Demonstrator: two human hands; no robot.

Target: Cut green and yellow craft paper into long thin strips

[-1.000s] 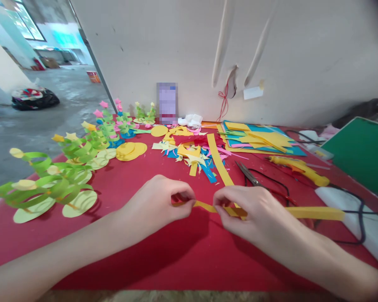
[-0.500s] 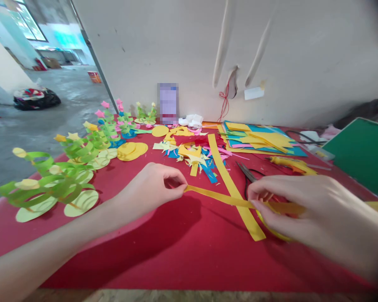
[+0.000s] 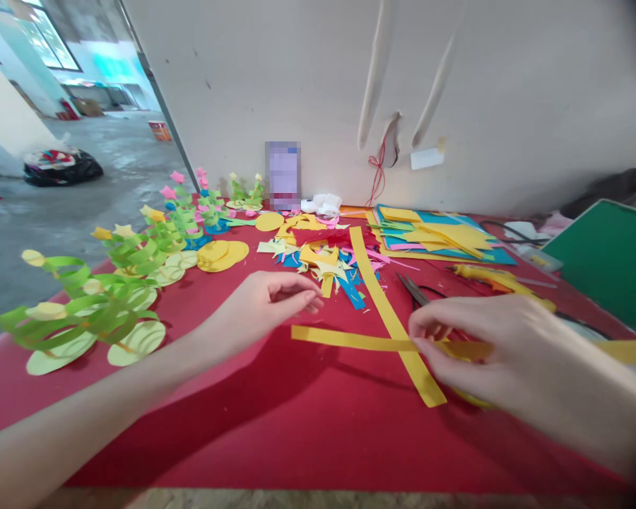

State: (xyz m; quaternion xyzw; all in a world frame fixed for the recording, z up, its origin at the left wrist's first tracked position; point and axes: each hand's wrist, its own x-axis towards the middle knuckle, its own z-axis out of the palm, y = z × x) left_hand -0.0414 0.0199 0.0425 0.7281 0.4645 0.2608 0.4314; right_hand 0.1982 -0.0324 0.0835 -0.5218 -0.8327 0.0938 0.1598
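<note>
My right hand (image 3: pixel 471 353) pinches a long yellow paper strip (image 3: pixel 350 339) between thumb and fingers. The strip's free end points left, and its other end runs out past my wrist to the right. Just above that free end is my left hand (image 3: pixel 280 300), fingers loosely curved and apart, holding nothing. A second yellow paper strip (image 3: pixel 376 290) lies slantwise on the red tabletop, crossing beneath the held one. Scissors (image 3: pixel 414 291) lie partly hidden behind my right hand, with their yellow handle showing below it.
Green curled-paper flower crafts (image 3: pixel 132 247) stand along the left side. Yellow paper discs (image 3: pixel 222 256) and a heap of paper scraps (image 3: pixel 323 258) lie mid-table. Behind are a phone (image 3: pixel 283 177) and stacked coloured sheets (image 3: pixel 439 237). A yellow glue gun (image 3: pixel 498 283) and green board (image 3: pixel 609 261) are at right.
My left hand has let go of the strip's end and risen slightly, its fingers loosened. That end now hangs flatter and lower. My right hand keeps its pinch, shifted slightly left.
</note>
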